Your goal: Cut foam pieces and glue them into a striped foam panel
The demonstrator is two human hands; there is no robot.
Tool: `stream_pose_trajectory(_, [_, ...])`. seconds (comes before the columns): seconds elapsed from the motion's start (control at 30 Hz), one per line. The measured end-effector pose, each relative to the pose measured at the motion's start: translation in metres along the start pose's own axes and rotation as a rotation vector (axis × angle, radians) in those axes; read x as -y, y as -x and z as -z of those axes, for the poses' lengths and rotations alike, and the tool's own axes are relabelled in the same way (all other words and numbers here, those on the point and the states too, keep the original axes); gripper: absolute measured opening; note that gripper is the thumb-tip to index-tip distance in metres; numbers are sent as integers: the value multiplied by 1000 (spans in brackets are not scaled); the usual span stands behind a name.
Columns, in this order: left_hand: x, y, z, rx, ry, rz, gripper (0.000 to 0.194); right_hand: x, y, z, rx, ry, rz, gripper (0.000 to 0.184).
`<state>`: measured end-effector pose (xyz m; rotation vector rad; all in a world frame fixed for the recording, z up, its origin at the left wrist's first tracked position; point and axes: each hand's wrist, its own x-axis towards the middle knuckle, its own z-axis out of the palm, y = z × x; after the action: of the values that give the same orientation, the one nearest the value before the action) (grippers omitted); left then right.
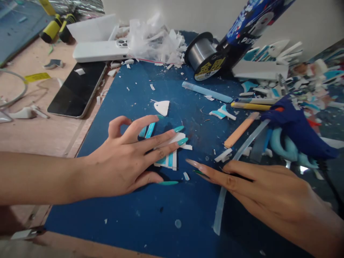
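Note:
My left hand (126, 154) lies flat with its fingers spread over small white and blue pieces on the blue mat (129, 222). Its middle fingertips press on a white piece (182, 138), and a blue-and-white striped piece (169, 161) shows below them. Another blue piece (150, 129) peeks out under the index finger. My right hand (263, 193) is closed, index finger and thumb tips together just right of those pieces; whatever they pinch, if anything, is hidden. A long translucent strip (220, 211) runs beneath this hand. A white rounded triangular piece (162, 107) sits farther back.
At right lies a blue glue gun (303, 125) beside an orange stick (242, 129) and heaped scraps (309, 79). Behind stand a line spool (205, 55) and a blue Pepsi container (247, 25). A phone (77, 89), white case (102, 51) and plastic bag (153, 43) lie back left.

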<state>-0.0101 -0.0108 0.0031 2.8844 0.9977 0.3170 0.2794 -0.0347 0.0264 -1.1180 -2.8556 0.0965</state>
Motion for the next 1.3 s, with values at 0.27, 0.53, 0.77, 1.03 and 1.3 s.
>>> stream_pose_trajectory(0.27, [1,0,1,28,11,-43,54,1,-2,0,-5,-33,65,50])
stream_pose_trajectory(0.53, [2,-1,0,36,40,-38,49,0,4,-3,47,-29,79,58])
stream_pose_trajectory(0.77, [3,-3,0,2,64,-58,45,-1,0,-2,1,-32,75,54])
stream_pose_trajectory(1.03, [3,-4,2,45,63,-70,47,-1,-2,1,64,-38,73,54])
stream_pose_trajectory(1.3, [2,-4,2,54,70,-57,46,-3,0,-1,26,-42,93,55])
